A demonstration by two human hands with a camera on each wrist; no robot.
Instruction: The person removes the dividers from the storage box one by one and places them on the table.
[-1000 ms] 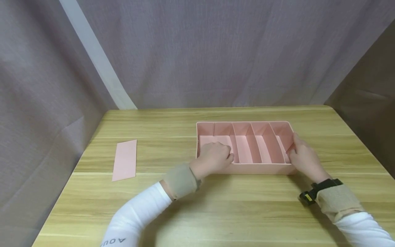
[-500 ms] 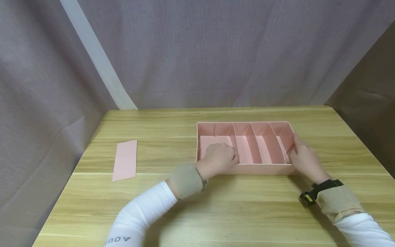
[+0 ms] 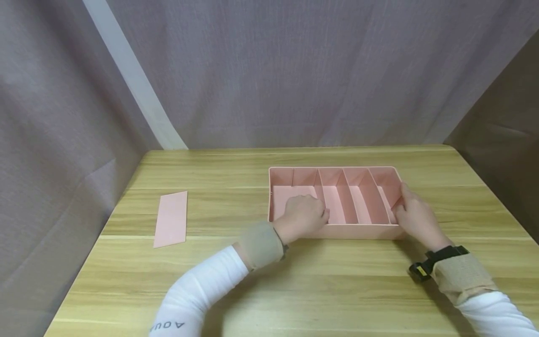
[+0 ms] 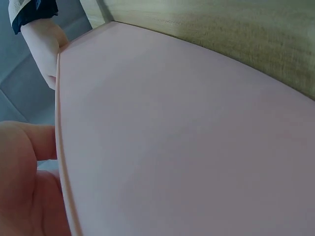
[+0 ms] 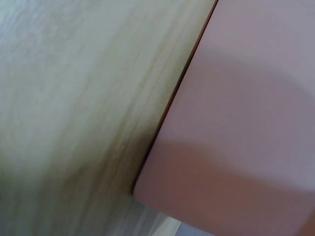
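A pink divided box [image 3: 358, 231] lies on the table in the head view, with upright dividers across it. My left hand [image 3: 305, 213] reaches over the front wall, its curled fingers at the front end of the leftmost divider [image 3: 321, 187]; the fingertips are hidden. In the left wrist view, part of the left hand [image 4: 24, 182] shows behind the rim of the box wall [image 4: 172, 118]. My right hand [image 3: 417, 217] grips the box's right end near the front corner, fingers over the wall. The right wrist view shows the box's outer wall [image 5: 236, 123], without the fingers.
A loose flat pink panel [image 3: 170, 219] lies at the left of the wooden table [image 3: 316, 285]. Grey curtains [image 3: 269, 75] hang behind and beside the table. The box's left section is wider than the others.
My left hand has slid a little to the right along the front wall, from the wide left section onto the leftmost divider's front end. The right hand and the loose panel stay put.
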